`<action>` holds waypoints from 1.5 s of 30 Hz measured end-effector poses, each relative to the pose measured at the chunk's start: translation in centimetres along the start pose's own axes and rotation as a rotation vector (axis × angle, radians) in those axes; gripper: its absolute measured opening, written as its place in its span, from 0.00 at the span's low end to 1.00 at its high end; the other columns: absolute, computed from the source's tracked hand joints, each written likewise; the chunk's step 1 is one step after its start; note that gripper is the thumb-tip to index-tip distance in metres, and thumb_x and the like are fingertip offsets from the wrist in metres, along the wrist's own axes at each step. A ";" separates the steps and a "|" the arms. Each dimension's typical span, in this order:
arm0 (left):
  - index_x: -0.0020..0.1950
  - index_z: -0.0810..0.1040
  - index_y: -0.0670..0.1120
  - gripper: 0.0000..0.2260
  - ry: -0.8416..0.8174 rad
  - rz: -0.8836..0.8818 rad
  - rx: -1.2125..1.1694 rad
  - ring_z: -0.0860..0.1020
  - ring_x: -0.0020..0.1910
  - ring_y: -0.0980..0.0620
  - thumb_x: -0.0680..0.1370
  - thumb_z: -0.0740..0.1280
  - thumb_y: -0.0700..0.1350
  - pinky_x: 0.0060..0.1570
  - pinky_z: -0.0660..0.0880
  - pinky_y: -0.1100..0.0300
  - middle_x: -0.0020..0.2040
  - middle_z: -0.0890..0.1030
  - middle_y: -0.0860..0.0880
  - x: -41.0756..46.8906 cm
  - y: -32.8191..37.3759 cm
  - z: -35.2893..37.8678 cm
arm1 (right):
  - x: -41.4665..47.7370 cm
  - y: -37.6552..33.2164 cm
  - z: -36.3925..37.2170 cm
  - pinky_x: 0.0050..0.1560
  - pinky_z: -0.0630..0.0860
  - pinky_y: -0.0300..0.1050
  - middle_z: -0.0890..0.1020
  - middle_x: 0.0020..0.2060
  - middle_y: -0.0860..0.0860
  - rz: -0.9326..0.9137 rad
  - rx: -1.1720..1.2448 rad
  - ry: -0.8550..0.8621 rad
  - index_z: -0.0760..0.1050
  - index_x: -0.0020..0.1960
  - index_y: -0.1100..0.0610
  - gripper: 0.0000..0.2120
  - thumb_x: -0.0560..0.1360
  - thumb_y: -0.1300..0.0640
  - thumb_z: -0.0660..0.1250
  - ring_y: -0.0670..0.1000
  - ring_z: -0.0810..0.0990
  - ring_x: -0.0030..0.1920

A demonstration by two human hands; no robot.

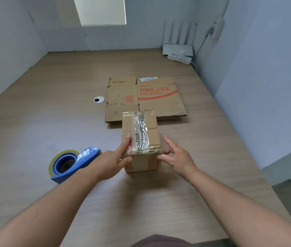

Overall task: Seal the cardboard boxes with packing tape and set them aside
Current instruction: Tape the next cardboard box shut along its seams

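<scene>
Taped box (147, 125) sits on wood-grain desk (48, 120), pale walls (265, 82) around.

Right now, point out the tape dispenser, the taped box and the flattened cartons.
tape dispenser (85, 159): head view, on its blue frame.
taped box (152, 125): head view, on its right top flap.
flattened cartons (121, 95): head view, on the left middle panel.

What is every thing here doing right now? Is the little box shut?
Small box: shut, clear tape along its top seam.
Tape dispenser: lying left of the small box, nobody holding it.
Flat boxes: folded flat, stacked behind the small box.
Left hand: pressing the small box's near left corner.
Right hand: fingers spread, fingertips touching the near right corner.
</scene>
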State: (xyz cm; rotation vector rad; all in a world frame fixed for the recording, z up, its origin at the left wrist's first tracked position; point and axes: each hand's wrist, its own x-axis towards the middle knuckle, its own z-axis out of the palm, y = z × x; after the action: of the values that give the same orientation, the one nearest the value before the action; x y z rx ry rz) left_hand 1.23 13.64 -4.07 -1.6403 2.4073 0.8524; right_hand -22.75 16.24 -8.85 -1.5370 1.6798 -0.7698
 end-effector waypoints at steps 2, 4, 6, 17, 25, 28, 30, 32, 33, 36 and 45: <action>0.75 0.33 0.62 0.32 0.028 0.001 -0.062 0.77 0.48 0.51 0.82 0.55 0.56 0.54 0.71 0.61 0.61 0.79 0.44 -0.1 -0.1 0.2 | -0.3 0.3 0.7 0.52 0.66 0.34 0.80 0.50 0.53 0.071 0.050 0.083 0.69 0.71 0.50 0.30 0.71 0.50 0.73 0.50 0.76 0.54; 0.75 0.35 0.63 0.32 0.056 -0.008 -0.104 0.78 0.53 0.51 0.82 0.56 0.55 0.55 0.72 0.62 0.63 0.78 0.47 -0.3 -0.1 0.4 | -0.5 0.2 0.5 0.55 0.68 0.37 0.81 0.52 0.53 0.034 -0.062 0.053 0.73 0.68 0.50 0.26 0.72 0.51 0.73 0.51 0.77 0.56; 0.75 0.36 0.62 0.32 0.064 -0.020 -0.105 0.78 0.52 0.52 0.82 0.57 0.55 0.55 0.72 0.62 0.63 0.78 0.48 -0.4 -0.1 0.3 | -0.6 -0.1 -0.8 0.59 0.69 0.40 0.79 0.59 0.51 -0.046 -0.318 -0.161 0.65 0.73 0.48 0.31 0.73 0.52 0.71 0.51 0.76 0.60; 0.76 0.41 0.63 0.33 0.127 -0.046 0.067 0.78 0.52 0.49 0.79 0.60 0.60 0.48 0.72 0.60 0.56 0.81 0.50 0.5 -0.3 -0.2 | 2.3 -4.4 -3.9 0.50 0.71 0.51 0.74 0.59 0.54 -0.628 -0.939 -0.294 0.53 0.78 0.47 0.29 0.80 0.57 0.58 0.57 0.73 0.58; 0.77 0.45 0.61 0.34 0.165 -0.069 0.114 0.78 0.49 0.49 0.78 0.61 0.60 0.45 0.72 0.59 0.53 0.81 0.47 1.0 -0.2 -0.2 | 3.3 -2.1 -3.1 0.28 0.70 0.43 0.79 0.40 0.57 -0.863 -0.919 -0.176 0.63 0.68 0.57 0.39 0.63 0.56 0.78 0.58 0.78 0.36; 0.77 0.46 0.59 0.34 0.169 -0.064 0.204 0.78 0.51 0.47 0.78 0.61 0.61 0.47 0.72 0.57 0.55 0.81 0.47 1.3 -0.1 -0.2 | 3.2 -1.6 -2.4 0.23 0.72 0.42 0.78 0.36 0.55 -0.906 -0.876 -0.075 0.66 0.63 0.57 0.42 0.55 0.54 0.82 0.55 0.78 0.32; 0.77 0.47 0.57 0.34 0.168 -0.057 0.275 0.78 0.51 0.46 0.78 0.61 0.62 0.44 0.71 0.57 0.54 0.81 0.47 1.6 0.1 -0.3 | 3.3 -1.3 -1.9 0.23 0.72 0.43 0.78 0.35 0.55 -0.911 -0.855 -0.021 0.67 0.60 0.57 0.41 0.53 0.53 0.83 0.55 0.78 0.32; 0.76 0.50 0.55 0.33 0.168 -0.046 0.333 0.78 0.49 0.46 0.77 0.61 0.63 0.41 0.67 0.58 0.52 0.81 0.46 1.9 0.4 -0.5 | 3.4 -1.2 -1.4 0.22 0.72 0.43 0.78 0.35 0.54 -0.880 -0.848 0.030 0.67 0.57 0.55 0.40 0.52 0.51 0.83 0.54 0.78 0.32; 0.76 0.50 0.54 0.33 0.169 -0.042 0.355 0.78 0.47 0.46 0.77 0.60 0.64 0.40 0.66 0.59 0.52 0.81 0.46 2.0 0.6 -0.6 | 3.3 -1.1 -1.1 0.22 0.71 0.43 0.77 0.35 0.53 -0.860 -0.847 0.045 0.67 0.56 0.55 0.40 0.51 0.50 0.83 0.54 0.77 0.31; 0.75 0.51 0.53 0.33 0.168 -0.050 0.383 0.79 0.48 0.45 0.77 0.61 0.64 0.40 0.67 0.58 0.51 0.81 0.46 2.1 1.0 -0.7 | 3.3 -1.0 -0.8 0.22 0.69 0.40 0.77 0.35 0.52 -0.837 -0.858 0.074 0.67 0.56 0.54 0.40 0.50 0.48 0.83 0.52 0.77 0.31; 0.76 0.34 0.58 0.47 0.198 -0.016 0.125 0.78 0.56 0.52 0.73 0.68 0.62 0.49 0.76 0.59 0.65 0.76 0.51 0.7 0.6 1.6 | 2.0 -1.4 -0.3 0.29 0.73 0.44 0.76 0.38 0.52 -0.671 -0.896 0.054 0.66 0.57 0.54 0.38 0.62 0.25 0.59 0.52 0.75 0.34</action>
State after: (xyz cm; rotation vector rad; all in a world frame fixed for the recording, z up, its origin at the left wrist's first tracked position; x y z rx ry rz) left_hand 0.07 14.05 -5.48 -1.7682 2.5117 0.5474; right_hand -22.22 14.10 -7.75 -2.8041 1.6276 -0.3466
